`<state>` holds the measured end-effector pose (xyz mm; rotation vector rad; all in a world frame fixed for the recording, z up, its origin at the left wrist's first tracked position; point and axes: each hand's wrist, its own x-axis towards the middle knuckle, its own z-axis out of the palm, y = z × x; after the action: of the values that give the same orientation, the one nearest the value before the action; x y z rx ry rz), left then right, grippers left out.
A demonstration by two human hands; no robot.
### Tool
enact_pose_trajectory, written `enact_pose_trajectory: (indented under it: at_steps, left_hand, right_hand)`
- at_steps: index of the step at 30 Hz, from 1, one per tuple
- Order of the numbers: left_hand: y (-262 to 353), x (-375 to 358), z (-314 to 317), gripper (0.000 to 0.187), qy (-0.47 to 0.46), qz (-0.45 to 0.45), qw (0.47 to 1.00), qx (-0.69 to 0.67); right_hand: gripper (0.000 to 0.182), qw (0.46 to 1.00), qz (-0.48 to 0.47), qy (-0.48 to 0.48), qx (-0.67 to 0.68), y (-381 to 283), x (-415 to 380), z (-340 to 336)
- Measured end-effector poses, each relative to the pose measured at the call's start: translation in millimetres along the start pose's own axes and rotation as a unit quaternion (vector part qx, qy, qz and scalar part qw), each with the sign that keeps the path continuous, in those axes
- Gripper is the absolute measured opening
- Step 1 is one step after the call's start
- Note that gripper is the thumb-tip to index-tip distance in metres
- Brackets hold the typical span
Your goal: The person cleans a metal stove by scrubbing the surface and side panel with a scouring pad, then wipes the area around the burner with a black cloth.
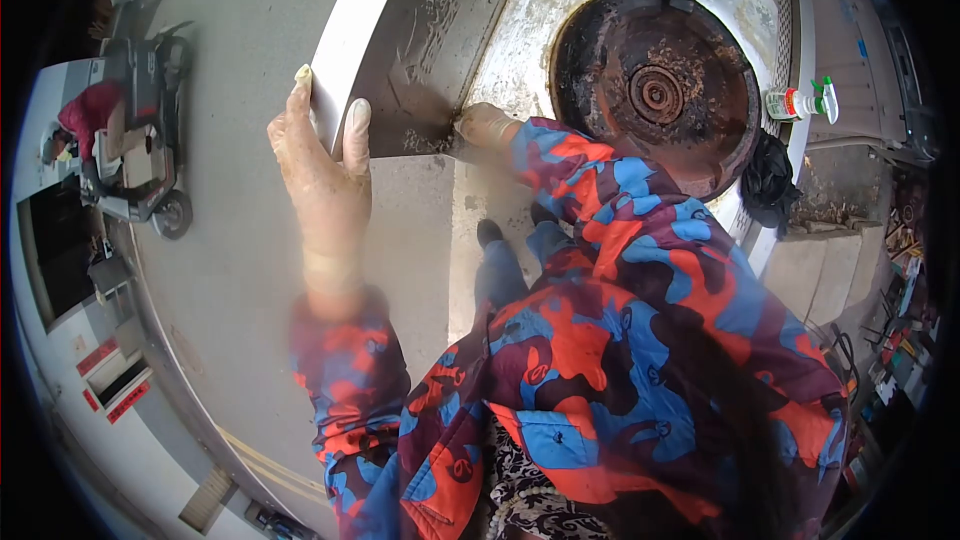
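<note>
Left hand [325, 168]: grasping white edge [355, 20] of steel panel [430, 45], thumb and fingers on opposite sides, presumably for steadying. Right hand [487, 126]: at panel's near corner; fingers partly hidden, grip cannot be told. Panel location: left side of stove top [535, 35], probably as splash guard. Finish: dull grey, streaked, whitish patches, corner darkly stained.

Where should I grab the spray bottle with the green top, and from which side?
Probably around the spray bottle's white body, just below the green spray head. I'd come from the picture's upper side, because the crumpled black thing crowds the lower side. The body looks rounded, while the head juts out and might get squeezed.
</note>
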<state>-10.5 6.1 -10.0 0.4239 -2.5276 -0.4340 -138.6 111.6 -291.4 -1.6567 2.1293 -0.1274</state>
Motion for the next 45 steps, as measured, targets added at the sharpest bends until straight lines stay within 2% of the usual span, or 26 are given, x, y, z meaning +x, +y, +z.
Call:
enact_pose_trajectory:
  at_steps: [2, 4, 5, 7, 11, 13, 14, 16, 17, 18, 20, 21, 25, 26, 28, 30, 34, 35, 37, 38, 39, 40, 41, 42, 44, 45]
  left_hand:
    - [3.1, -1.6, -1.9, 0.056, -0.006, 0.001, 1.000, 0.009]
    - [2.4, 2.4, -3.2, 0.057, -0.007, 0.007, 1.000, 0.021]
    - [2.3, 1.3, -3.4, 0.056, -0.010, 0.009, 1.000, 0.020]
    - [2.9, 1.0, -3.1, 0.056, -0.008, 0.012, 1.000, 0.019]
    - [-3.0, -0.7, -1.7, 0.059, -0.024, -0.019, 0.999, 0.018]
    - [-3.2, -0.6, -1.7, 0.059, -0.021, -0.012, 1.000, 0.006]
    - [-1.6, -3.8, -1.9, 0.059, -0.025, -0.015, 1.000, 0.004]
    - [1.9, 0.6, -0.8, 0.056, 0.005, 0.013, 1.000, 0.012]
    - [2.0, 1.4, -1.6, 0.056, 0.005, 0.014, 1.000, 0.012]
    - [2.3, 1.0, -1.8, 0.056, 0.002, 0.016, 1.000, 0.014]
    - [1.1, 0.2, -2.0, 0.056, 0.003, 0.013, 1.000, 0.016]
    - [-0.3, 0.1, -1.6, 0.057, -0.009, -0.008, 1.000, 0.011]
    - [-1.5, -0.8, -1.8, 0.059, -0.029, -0.027, 0.999, 0.009]
    - [-1.5, 0.3, -1.5, 0.059, -0.029, -0.027, 0.999, 0.011]
    - [-0.1, -1.7, -1.5, 0.059, -0.018, -0.021, 1.000, -0.002]
    - [-1.3, -1.2, -1.8, 0.059, -0.027, -0.021, 0.999, -0.002]
    - [-2.2, -2.3, -2.4, 0.060, -0.035, -0.031, 0.999, 0.005]
    - [-1.8, -1.2, -1.9, 0.060, -0.033, -0.033, 0.999, 0.006]
    - [0.7, -0.4, -1.9, 0.055, 0.000, 0.013, 1.000, 0.018]
    - [1.6, -0.3, -1.5, 0.055, -0.002, 0.014, 1.000, 0.018]
    - [2.1, 0.2, -1.6, 0.055, -0.001, 0.009, 1.000, 0.016]
    - [2.2, -0.2, -2.1, 0.055, -0.001, 0.004, 1.000, 0.013]
    - [3.2, -3.1, -2.6, 0.055, -0.005, 0.003, 1.000, 0.011]
    - [3.9, -2.4, -2.5, 0.055, -0.010, -0.005, 1.000, 0.007]
    - [2.8, 1.3, -3.2, 0.055, -0.013, -0.009, 1.000, 0.003]
    - [2.3, 0.9, -2.8, 0.056, -0.014, -0.007, 1.000, 0.009]
  right_hand:
    - [0.020, 1.000, 0.001, -0.020, -0.010, 9.9, -24.9, 4.5]
    - [0.021, 0.988, -0.118, -0.088, -0.039, 30.8, -38.9, 23.1]
    - [0.021, 0.988, -0.120, -0.088, -0.039, 31.8, -42.7, 28.6]
    - [0.021, 0.989, -0.103, -0.080, -0.065, 29.9, -48.3, 25.5]
    - [0.024, 0.994, -0.069, -0.020, -0.076, 16.0, 6.3, 19.8]
    - [0.025, 0.998, 0.028, 0.053, 0.036, 2.7, 7.7, 17.3]
    - [0.025, 0.998, 0.029, 0.049, 0.038, -1.1, -5.0, 19.8]
    - [0.026, 0.991, 0.059, -0.033, 0.112, 8.6, -33.0, 7.0]
    - [0.027, 0.992, -0.038, -0.116, 0.023, 25.8, -30.3, 22.2]
    - [0.027, 0.992, -0.039, -0.117, 0.022, 28.1, -37.4, 20.9]
    - [0.028, 0.968, -0.128, -0.188, -0.104, 32.3, -45.0, 16.2]
    - [0.028, 0.988, 0.053, -0.138, 0.034, 19.3, -42.7, 8.2]
    - [0.033, 0.998, 0.031, -0.049, 0.011, -4.1, -6.4, -12.5]
    - [0.030, 0.986, 0.117, -0.008, 0.120, -12.6, -10.6, -19.1]
    - [0.029, 0.951, 0.205, 0.026, 0.230, -15.1, -22.1, -12.6]
    - [0.037, 0.977, 0.119, -0.104, 0.141, 10.6, -33.2, 1.2]
    - [0.036, 0.981, 0.062, -0.183, 0.023, 19.5, -41.6, -10.2]
    - [0.035, 0.979, 0.079, -0.179, 0.061, 16.9, -27.7, -15.8]
    - [0.034, 0.996, -0.039, -0.071, -0.047, 11.7, -1.0, 1.5]
    - [0.034, 0.996, -0.038, -0.071, -0.045, 6.7, 2.6, 7.7]
    - [0.034, 0.992, 0.084, 0.003, 0.089, -2.4, 2.6, 9.4]
    - [0.033, 0.950, 0.204, 0.076, 0.222, -9.2, -0.1, 7.7]
    - [0.026, 0.977, 0.158, 0.021, 0.142, -6.1, 0.0, 20.0]
    - [0.026, 0.977, 0.161, 0.023, 0.140, -0.7, -14.3, 8.2]
    - [0.028, 0.971, 0.127, -0.158, 0.124, 6.3, -56.0, -36.0]
    - [0.028, 0.971, 0.125, -0.160, 0.122, 12.3, -58.9, -24.5]
